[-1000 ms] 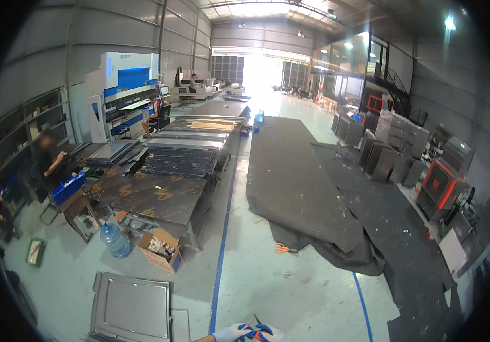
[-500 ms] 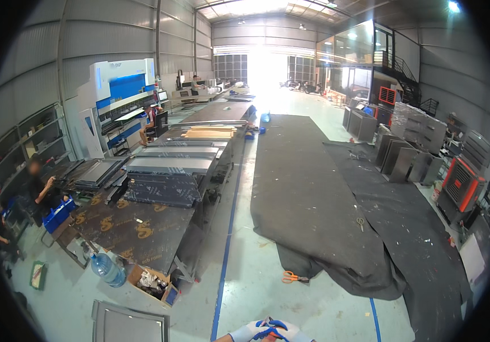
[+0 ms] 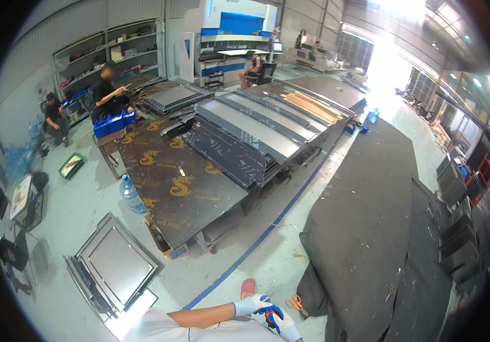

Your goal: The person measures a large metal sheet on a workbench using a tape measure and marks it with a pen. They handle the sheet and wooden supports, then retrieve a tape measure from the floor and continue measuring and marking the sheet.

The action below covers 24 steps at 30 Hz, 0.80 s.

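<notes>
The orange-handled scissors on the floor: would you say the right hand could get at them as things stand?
Probably not without bending: the scissors look uncovered but lie down on the floor, and the right hand appears occupied with a partly orange tool.

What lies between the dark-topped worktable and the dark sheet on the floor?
In the head view, a strip of pale floor with a blue line along it, plus small blue items toward the far end.

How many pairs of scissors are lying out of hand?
2: one orange-handled pair by the edge of the large dark grey sheet, one small dull-coloured pair lying on it. Others may be hidden under folds.
</notes>
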Each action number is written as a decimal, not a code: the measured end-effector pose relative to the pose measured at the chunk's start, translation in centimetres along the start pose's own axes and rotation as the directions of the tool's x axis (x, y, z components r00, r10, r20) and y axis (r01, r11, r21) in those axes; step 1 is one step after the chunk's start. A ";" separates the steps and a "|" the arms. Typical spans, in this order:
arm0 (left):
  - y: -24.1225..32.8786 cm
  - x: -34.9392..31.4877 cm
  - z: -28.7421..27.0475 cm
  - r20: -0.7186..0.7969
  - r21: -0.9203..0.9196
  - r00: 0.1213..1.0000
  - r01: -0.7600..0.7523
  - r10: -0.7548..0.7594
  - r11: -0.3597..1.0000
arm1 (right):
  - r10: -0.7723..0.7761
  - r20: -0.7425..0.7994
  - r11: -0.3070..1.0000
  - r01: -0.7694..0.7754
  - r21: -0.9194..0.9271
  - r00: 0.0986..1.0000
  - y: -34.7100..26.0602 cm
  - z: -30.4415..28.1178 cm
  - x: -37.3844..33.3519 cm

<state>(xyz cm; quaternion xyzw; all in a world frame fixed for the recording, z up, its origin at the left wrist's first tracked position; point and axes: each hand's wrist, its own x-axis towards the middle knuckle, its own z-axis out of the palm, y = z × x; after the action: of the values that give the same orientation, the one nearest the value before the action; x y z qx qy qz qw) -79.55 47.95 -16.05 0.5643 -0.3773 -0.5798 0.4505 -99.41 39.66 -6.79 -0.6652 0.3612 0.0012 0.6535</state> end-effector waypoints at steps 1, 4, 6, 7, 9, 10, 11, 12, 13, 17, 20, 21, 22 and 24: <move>1.1 1.6 -0.9 -0.032 -0.010 0.998 0.060 -0.060 0.998 | 0.050 0.024 0.999 -0.050 -0.003 0.998 -0.5 -1.1 1.8; 3.9 6.8 -4.8 -0.033 -0.073 0.984 0.172 -0.174 0.982 | -0.038 -0.070 0.957 0.057 0.284 0.997 -1.1 -3.8 8.2; 5.4 10.5 -6.4 -0.072 -0.259 0.982 0.153 -0.177 0.954 | -0.175 -0.054 0.981 0.179 0.081 0.983 -1.7 -7.1 12.6; 5.8 11.8 -7.4 -0.106 -0.199 0.983 0.128 -0.151 0.972 | -0.206 -0.051 0.978 0.208 0.035 0.977 -1.9 -8.2 14.1; 6.8 14.0 -9.6 -0.212 -0.041 0.977 -0.031 0.022 0.999 | -0.159 -0.029 0.985 0.160 0.066 0.987 -2.7 -10.5 17.1; 7.4 14.9 -10.6 -0.309 -0.072 0.951 -0.038 0.014 0.997 | -0.058 -0.060 0.962 0.072 0.264 0.997 -3.0 -11.0 18.5; 7.8 15.5 -12.0 -0.419 -0.066 0.904 0.064 -0.086 0.996 | -0.319 -0.014 0.944 0.316 -0.089 0.948 -3.5 -12.5 20.1; 8.1 16.1 -13.7 -0.518 -0.069 0.837 0.161 -0.174 0.984 | -0.533 0.112 0.748 0.529 -0.402 0.839 -3.8 -13.8 21.8; 7.7 15.9 -16.4 -0.510 -0.134 0.822 0.215 -0.254 0.967 | -0.352 0.044 0.922 0.354 -0.159 0.935 -3.7 -14.1 23.3; 4.0 13.9 -26.5 -0.862 -0.250 0.451 0.018 -0.231 0.968 | 0.166 0.119 0.923 -0.197 0.331 0.979 -3.7 -16.2 29.3; -0.9 10.6 -37.9 -0.993 0.000 0.110 0.359 -0.043 0.933 | 0.215 0.062 0.953 -0.224 0.202 0.975 -4.6 -18.4 32.1; -2.5 9.6 -42.1 -0.967 -0.212 0.102 0.174 -0.232 0.962 | 0.236 0.011 0.949 -0.233 0.211 0.972 -4.9 -19.1 32.7; -4.0 8.7 -46.5 -0.967 -0.234 0.072 0.145 -0.246 0.961 | 0.225 -0.043 0.953 -0.211 0.219 0.973 -5.1 -19.8 33.3; -6.1 7.0 -54.7 -0.903 -0.426 -0.005 -0.118 -0.430 0.897 | 0.276 -0.143 0.957 -0.258 0.130 0.951 -5.2 -20.9 34.0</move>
<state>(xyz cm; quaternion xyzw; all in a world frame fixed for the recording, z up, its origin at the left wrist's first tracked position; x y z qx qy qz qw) -25.45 47.08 -28.34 0.7434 0.2379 -0.1238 0.6128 -81.62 4.53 -15.38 -0.5712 0.4985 0.0164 0.6519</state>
